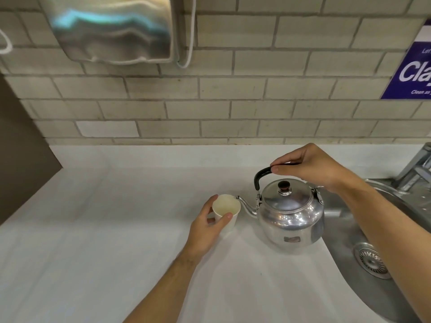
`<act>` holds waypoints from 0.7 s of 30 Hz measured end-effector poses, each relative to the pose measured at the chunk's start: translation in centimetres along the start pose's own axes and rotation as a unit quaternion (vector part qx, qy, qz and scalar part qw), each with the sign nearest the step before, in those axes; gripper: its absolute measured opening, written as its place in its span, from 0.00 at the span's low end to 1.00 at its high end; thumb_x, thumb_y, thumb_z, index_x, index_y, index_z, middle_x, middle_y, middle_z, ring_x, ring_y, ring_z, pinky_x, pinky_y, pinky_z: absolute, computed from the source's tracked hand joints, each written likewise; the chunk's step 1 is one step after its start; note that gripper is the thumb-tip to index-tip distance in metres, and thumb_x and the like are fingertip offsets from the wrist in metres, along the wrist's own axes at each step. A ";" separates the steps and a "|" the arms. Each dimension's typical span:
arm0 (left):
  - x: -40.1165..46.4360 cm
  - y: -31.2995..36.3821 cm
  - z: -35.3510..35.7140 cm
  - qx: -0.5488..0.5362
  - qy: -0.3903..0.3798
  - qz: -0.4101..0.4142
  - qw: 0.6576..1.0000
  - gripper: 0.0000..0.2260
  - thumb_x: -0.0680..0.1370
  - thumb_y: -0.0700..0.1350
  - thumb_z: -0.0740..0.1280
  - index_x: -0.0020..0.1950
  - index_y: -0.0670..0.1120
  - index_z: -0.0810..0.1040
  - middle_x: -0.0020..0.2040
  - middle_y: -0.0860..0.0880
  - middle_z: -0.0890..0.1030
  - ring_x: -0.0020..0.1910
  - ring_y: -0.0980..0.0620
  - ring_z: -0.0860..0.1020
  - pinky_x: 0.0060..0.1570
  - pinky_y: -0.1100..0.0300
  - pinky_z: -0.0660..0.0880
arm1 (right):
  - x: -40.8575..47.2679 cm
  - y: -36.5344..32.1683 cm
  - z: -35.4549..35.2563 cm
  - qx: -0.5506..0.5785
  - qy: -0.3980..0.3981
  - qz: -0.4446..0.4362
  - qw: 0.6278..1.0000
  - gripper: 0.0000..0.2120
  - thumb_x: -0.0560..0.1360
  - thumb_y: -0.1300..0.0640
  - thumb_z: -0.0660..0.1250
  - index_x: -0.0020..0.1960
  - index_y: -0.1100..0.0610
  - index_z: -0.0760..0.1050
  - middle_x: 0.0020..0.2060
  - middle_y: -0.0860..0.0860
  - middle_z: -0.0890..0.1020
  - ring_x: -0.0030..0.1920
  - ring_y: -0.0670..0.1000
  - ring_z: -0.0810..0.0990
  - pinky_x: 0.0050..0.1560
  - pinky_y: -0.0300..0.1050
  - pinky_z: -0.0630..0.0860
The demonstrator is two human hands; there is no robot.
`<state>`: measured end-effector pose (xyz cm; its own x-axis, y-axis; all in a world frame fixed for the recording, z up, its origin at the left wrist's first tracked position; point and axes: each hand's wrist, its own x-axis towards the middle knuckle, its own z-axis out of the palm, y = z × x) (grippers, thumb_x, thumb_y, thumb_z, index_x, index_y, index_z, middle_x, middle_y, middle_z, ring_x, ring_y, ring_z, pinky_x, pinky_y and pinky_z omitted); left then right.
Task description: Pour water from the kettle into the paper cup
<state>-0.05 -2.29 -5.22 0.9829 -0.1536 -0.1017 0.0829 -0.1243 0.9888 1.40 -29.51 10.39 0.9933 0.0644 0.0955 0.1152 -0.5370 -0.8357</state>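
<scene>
A shiny metal kettle [290,217] with a black handle and a dark lid knob stands upright on the white counter [93,229], its spout pointing left. My right hand [310,166] grips the top of the handle. A white paper cup [226,209] stands upright just left of the spout tip, which nearly touches its rim. My left hand [207,227] is wrapped around the cup's near side, thumb and fingers on its wall. No water stream shows, and I cannot tell whether the cup holds any.
A steel sink [370,257] with a drain strainer lies right of the kettle, a tap [417,166] behind it. A tiled wall rises at the back with a steel dispenser [109,31] and a blue sign [410,73]. A dark panel [21,155] borders the left.
</scene>
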 end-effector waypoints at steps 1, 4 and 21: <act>0.0 0.0 0.0 0.001 -0.001 0.000 1.000 0.27 0.72 0.54 0.74 0.67 0.66 0.69 0.57 0.63 0.78 0.53 0.62 0.79 0.45 0.69 0.75 | 0.0 -0.2 0.1 -0.011 -0.004 0.000 1.000 0.08 0.69 0.56 0.80 0.41 0.42 0.89 0.40 0.40 0.90 0.41 0.35 0.86 0.39 0.23 0.74; 0.1 -0.1 -0.1 0.001 -0.004 -0.002 1.000 0.28 0.72 0.54 0.75 0.69 0.65 0.69 0.59 0.60 0.78 0.54 0.60 0.80 0.48 0.66 0.76 | 0.1 -0.8 0.2 -0.031 -0.010 0.001 0.999 0.06 0.68 0.52 0.80 0.43 0.42 0.89 0.40 0.41 0.90 0.43 0.39 0.87 0.47 0.33 0.77; 0.4 -0.2 -0.1 0.023 0.003 -0.005 1.000 0.29 0.69 0.58 0.76 0.67 0.67 0.69 0.56 0.62 0.78 0.56 0.58 0.79 0.55 0.56 0.78 | 0.1 -2.5 0.4 -0.094 -0.048 -0.009 0.994 0.07 0.67 0.51 0.80 0.42 0.40 0.88 0.40 0.36 0.89 0.44 0.34 0.86 0.49 0.35 0.76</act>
<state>0.31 -2.18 -5.44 0.9829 -0.1472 -0.1103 0.0845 -0.1714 0.9816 1.26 -27.84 12.30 0.9873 0.1505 0.0505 0.1407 -0.6821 -0.7176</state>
